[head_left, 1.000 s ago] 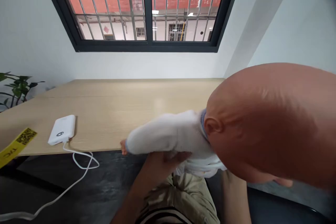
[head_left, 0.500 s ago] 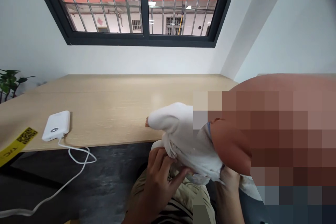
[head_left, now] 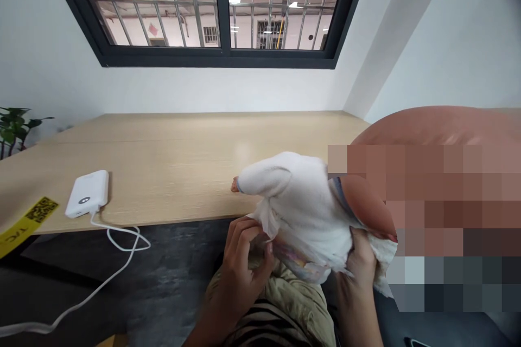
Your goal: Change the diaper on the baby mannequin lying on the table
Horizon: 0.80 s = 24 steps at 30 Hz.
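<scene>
A doll-like figure in a white long-sleeved garment lies over the desk's front edge and my lap. Its small hand pokes out of a blue-trimmed cuff at the left. A smooth reddish-brown part emerges from the blue-edged opening on the right. My left hand pinches the thin white cloth at the garment's lower left edge. Just under that edge, a crinkled, pale layer shows pink and yellowish patches. My right hand is closed around the garment's lower right side, its fingertips partly hidden.
Pixel blocks hide much of a large reddish-brown rounded shape at right. On the wooden desk lies a white power bank, its white cable hanging down. A yellow label and a plant are at left.
The white-clothed figure has shifted a little right and tilted, its small hand moving right. The left thumb has drawn nearer the fingers, and more of the coloured layer underneath shows.
</scene>
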Motion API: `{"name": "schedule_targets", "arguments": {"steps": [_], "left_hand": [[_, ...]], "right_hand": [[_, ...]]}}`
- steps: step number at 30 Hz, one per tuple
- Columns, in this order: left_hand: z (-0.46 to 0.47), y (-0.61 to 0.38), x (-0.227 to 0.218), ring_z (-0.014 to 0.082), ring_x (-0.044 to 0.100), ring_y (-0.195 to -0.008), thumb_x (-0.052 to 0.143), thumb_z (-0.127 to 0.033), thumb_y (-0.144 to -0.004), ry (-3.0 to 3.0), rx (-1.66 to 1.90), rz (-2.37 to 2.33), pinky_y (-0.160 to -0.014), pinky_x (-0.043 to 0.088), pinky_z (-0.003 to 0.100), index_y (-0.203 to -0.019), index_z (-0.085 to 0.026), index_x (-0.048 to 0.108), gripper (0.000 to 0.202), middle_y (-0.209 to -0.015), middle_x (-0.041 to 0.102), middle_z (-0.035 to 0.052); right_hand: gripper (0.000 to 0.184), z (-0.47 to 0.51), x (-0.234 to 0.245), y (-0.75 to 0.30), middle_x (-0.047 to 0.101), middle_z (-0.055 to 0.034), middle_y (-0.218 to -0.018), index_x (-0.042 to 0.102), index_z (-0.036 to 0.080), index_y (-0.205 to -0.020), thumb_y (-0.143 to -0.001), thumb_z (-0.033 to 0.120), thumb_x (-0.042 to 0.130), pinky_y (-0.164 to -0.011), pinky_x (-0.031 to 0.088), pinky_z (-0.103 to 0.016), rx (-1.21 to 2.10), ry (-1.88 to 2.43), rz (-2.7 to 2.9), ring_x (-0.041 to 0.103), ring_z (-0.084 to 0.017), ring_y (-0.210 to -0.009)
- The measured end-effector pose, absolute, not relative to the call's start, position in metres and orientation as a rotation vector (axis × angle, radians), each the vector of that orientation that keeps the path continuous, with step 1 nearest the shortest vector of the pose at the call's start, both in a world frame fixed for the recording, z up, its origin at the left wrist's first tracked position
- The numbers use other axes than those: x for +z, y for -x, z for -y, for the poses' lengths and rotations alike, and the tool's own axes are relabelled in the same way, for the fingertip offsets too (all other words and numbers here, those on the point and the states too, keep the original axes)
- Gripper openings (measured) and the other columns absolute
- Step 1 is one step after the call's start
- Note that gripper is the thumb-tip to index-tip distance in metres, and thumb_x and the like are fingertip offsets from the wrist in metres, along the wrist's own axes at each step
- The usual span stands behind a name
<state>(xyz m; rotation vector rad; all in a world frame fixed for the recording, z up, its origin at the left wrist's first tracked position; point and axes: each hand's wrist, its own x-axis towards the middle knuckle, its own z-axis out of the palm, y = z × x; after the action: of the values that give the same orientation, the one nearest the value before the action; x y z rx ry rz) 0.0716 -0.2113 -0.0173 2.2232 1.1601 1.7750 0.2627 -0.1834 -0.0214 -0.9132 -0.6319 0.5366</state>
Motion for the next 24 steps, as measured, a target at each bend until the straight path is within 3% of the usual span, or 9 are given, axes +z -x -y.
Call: {"name": "schedule_targets", "arguments": {"steps": [8, 12, 17, 20, 24], "left_hand": [[0.213, -0.090, -0.025, 0.0264, 0.051, -0.118, 0.073, -0.026, -0.079, -2.285, 1.823, -1.326, -0.093, 0.054, 0.045, -0.118, -0.021, 0.048, 0.046, -0.122, 0.048, 0.0128], [0.213, -0.102, -0.028, 0.0311, 0.043, -0.130, 0.074, -0.034, -0.079, -2.263, 1.851, -1.302, -0.097, 0.052, 0.052, -0.127, -0.020, 0.043, 0.059, -0.135, 0.040, 0.0179], [0.215, -0.110, -0.030, 0.0359, 0.039, -0.136, 0.078, -0.058, -0.066, -2.243, 1.866, -1.297, -0.102, 0.048, 0.056, -0.133, -0.022, 0.038, 0.086, -0.142, 0.037, 0.0202], [0.215, -0.110, -0.034, 0.0375, 0.037, -0.138, 0.080, -0.057, -0.063, -2.217, 1.890, -1.259, -0.103, 0.046, 0.057, -0.136, -0.021, 0.035, 0.093, -0.146, 0.033, 0.0228], [0.208, -0.100, -0.042, 0.0342, 0.043, -0.135, 0.082, -0.041, -0.070, -2.073, 1.980, -1.195, -0.098, 0.051, 0.053, -0.137, -0.024, 0.033, 0.085, -0.144, 0.036, 0.0210]], "right_hand": [[0.045, 0.184, -0.030, -0.262, 0.064, -0.0022, -0.126, 0.064, 0.020, -0.123, -0.080, 0.036, 0.064, -0.113, 0.036, -0.039, 0.617, 0.898, 0.596, 0.050, -0.022, -0.129], [0.048, 0.184, -0.041, -0.263, 0.058, 0.0009, -0.134, 0.062, 0.024, -0.125, -0.080, 0.037, 0.067, -0.118, 0.028, -0.038, 0.610, 0.949, 0.606, 0.043, -0.021, -0.135], [0.044, 0.188, -0.045, -0.261, 0.056, -0.0013, -0.137, 0.064, 0.020, -0.119, -0.082, 0.042, 0.063, -0.120, 0.022, -0.040, 0.656, 0.992, 0.632, 0.041, -0.023, -0.136], [0.046, 0.189, -0.047, -0.261, 0.056, -0.0034, -0.137, 0.063, 0.019, -0.122, -0.083, 0.042, 0.061, -0.119, 0.024, -0.042, 0.651, 1.019, 0.646, 0.041, -0.024, -0.136], [0.052, 0.187, -0.047, -0.263, 0.051, -0.0002, -0.142, 0.055, 0.024, -0.133, -0.084, 0.041, 0.060, -0.118, 0.028, -0.040, 0.653, 0.972, 0.639, 0.042, -0.022, -0.135]]}}
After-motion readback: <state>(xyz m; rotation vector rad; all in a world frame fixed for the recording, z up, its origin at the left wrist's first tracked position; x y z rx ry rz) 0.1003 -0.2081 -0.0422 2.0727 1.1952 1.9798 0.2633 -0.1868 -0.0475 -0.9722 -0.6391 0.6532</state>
